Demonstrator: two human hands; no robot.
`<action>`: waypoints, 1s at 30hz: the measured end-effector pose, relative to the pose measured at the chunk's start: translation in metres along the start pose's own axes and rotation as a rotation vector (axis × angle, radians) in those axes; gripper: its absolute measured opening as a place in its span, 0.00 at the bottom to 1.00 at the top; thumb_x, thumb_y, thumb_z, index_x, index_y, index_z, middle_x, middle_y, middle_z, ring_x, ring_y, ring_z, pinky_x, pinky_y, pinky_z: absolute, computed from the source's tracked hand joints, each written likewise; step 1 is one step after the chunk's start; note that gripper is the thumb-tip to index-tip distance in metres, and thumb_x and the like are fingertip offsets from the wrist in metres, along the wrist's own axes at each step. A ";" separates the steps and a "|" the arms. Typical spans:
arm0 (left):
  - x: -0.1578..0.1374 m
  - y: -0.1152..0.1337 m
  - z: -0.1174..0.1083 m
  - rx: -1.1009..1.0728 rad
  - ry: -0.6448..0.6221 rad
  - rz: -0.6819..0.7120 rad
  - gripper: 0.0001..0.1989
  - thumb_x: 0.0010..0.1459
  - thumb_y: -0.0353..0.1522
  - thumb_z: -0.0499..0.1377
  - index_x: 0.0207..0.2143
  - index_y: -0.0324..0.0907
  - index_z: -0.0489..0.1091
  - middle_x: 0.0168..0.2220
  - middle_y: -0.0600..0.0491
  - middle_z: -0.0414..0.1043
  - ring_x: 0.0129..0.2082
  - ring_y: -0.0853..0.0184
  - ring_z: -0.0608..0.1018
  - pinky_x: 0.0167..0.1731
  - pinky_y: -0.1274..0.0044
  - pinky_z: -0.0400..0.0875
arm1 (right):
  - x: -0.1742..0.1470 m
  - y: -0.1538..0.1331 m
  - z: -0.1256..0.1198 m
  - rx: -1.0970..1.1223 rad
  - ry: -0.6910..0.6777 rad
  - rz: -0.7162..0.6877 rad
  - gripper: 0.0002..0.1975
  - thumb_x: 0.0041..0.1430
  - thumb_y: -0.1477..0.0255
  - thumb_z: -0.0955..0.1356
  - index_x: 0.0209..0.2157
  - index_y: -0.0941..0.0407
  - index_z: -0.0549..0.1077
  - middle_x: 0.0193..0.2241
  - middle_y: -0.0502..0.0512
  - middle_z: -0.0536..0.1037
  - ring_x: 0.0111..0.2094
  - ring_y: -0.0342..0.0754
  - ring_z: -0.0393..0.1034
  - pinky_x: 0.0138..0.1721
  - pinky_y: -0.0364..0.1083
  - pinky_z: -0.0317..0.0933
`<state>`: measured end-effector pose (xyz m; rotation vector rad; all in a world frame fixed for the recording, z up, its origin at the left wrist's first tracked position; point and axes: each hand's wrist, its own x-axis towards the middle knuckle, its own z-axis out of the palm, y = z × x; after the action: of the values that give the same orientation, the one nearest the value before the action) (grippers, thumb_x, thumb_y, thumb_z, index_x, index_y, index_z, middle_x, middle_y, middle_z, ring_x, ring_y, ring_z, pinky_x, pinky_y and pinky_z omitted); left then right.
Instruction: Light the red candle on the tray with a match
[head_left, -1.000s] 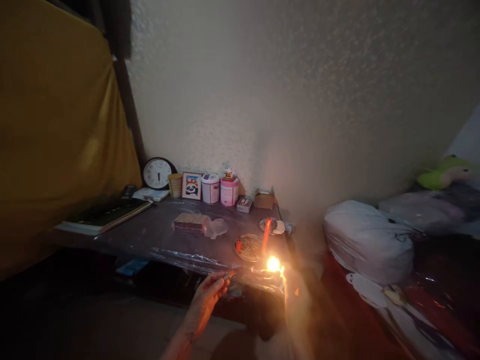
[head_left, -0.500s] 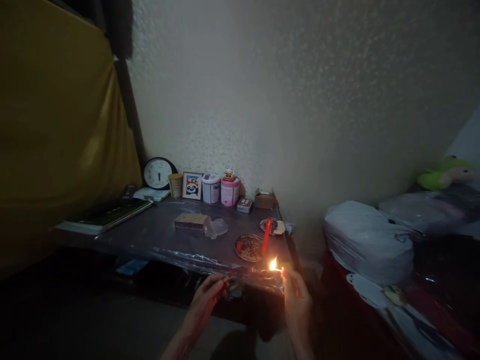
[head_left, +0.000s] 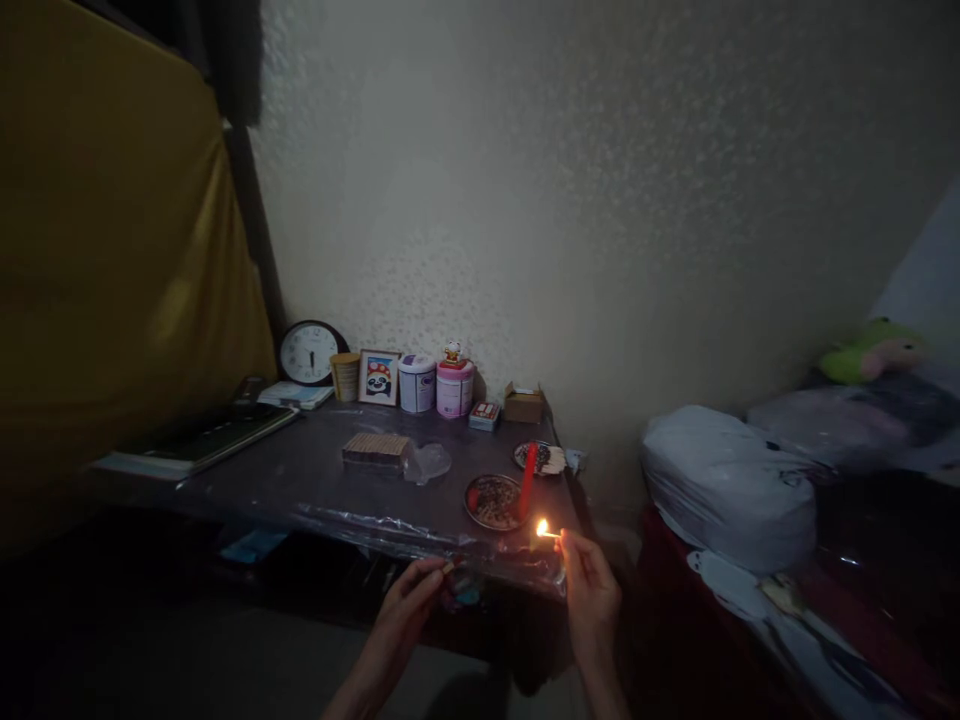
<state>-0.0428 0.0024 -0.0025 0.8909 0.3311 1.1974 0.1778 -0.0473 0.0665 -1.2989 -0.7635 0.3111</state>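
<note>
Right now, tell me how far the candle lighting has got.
Done: the match is burning, pinched in the right hand. In hand: the left hand holds a small thing, probably the matchbox, at the table edge. Left: the red candle by the round dish shows no flame; the match is below its top.

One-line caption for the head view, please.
Right hand holds a lit match near a red candle; left hand pinches a matchbox.

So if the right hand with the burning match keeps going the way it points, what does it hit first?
Probably the red candle by the plate; the right hand aims the match there, though depth is unclear.
</note>
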 end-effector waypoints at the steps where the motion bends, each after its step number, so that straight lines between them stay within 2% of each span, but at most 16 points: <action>1: 0.000 0.000 0.000 -0.001 -0.010 -0.002 0.16 0.56 0.38 0.70 0.41 0.37 0.73 0.39 0.44 0.69 0.48 0.49 0.66 0.48 0.70 0.61 | 0.002 -0.001 0.001 0.010 0.003 0.011 0.24 0.42 0.53 0.69 0.30 0.61 0.74 0.30 0.55 0.74 0.31 0.44 0.67 0.33 0.40 0.63; 6: 0.002 -0.005 -0.003 -0.028 -0.030 -0.037 0.16 0.56 0.39 0.71 0.40 0.38 0.73 0.41 0.44 0.69 0.46 0.52 0.68 0.46 0.71 0.61 | 0.011 -0.003 0.005 0.071 0.009 0.060 0.25 0.40 0.53 0.70 0.31 0.61 0.73 0.31 0.55 0.74 0.33 0.45 0.68 0.37 0.42 0.63; 12: 0.002 -0.008 -0.005 -0.021 -0.073 -0.009 0.14 0.61 0.37 0.67 0.43 0.37 0.72 0.44 0.42 0.68 0.47 0.53 0.67 0.47 0.72 0.60 | 0.019 -0.003 0.007 0.134 -0.004 0.052 0.24 0.42 0.54 0.71 0.32 0.61 0.72 0.31 0.54 0.74 0.34 0.44 0.67 0.38 0.41 0.61; 17: 0.004 -0.008 -0.005 -0.011 -0.043 -0.034 0.17 0.58 0.39 0.69 0.41 0.37 0.73 0.43 0.41 0.68 0.45 0.53 0.68 0.45 0.72 0.62 | 0.025 -0.001 0.007 0.173 -0.022 0.053 0.23 0.44 0.55 0.71 0.35 0.60 0.72 0.34 0.53 0.74 0.35 0.43 0.67 0.37 0.40 0.61; 23: 0.005 -0.014 -0.008 -0.024 -0.035 -0.028 0.16 0.58 0.38 0.69 0.42 0.37 0.72 0.42 0.42 0.68 0.44 0.55 0.69 0.44 0.74 0.61 | 0.026 -0.003 0.008 0.180 -0.028 0.062 0.25 0.43 0.55 0.71 0.35 0.62 0.71 0.32 0.54 0.74 0.35 0.43 0.67 0.37 0.40 0.61; 26: 0.004 -0.015 -0.006 -0.024 -0.015 -0.008 0.16 0.58 0.39 0.69 0.41 0.36 0.72 0.41 0.42 0.69 0.42 0.56 0.70 0.41 0.75 0.63 | 0.027 -0.002 0.008 0.188 -0.027 0.061 0.25 0.42 0.56 0.72 0.36 0.62 0.71 0.33 0.55 0.74 0.34 0.42 0.67 0.36 0.40 0.61; 30: 0.005 -0.012 -0.001 -0.045 -0.023 0.005 0.16 0.57 0.38 0.69 0.40 0.37 0.72 0.42 0.41 0.69 0.43 0.54 0.70 0.42 0.74 0.63 | 0.031 -0.001 0.008 0.201 -0.038 0.070 0.25 0.41 0.57 0.72 0.36 0.62 0.70 0.33 0.56 0.74 0.35 0.43 0.68 0.38 0.40 0.61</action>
<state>-0.0335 0.0058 -0.0113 0.8662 0.2824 1.1945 0.1942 -0.0226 0.0782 -1.1337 -0.7010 0.4587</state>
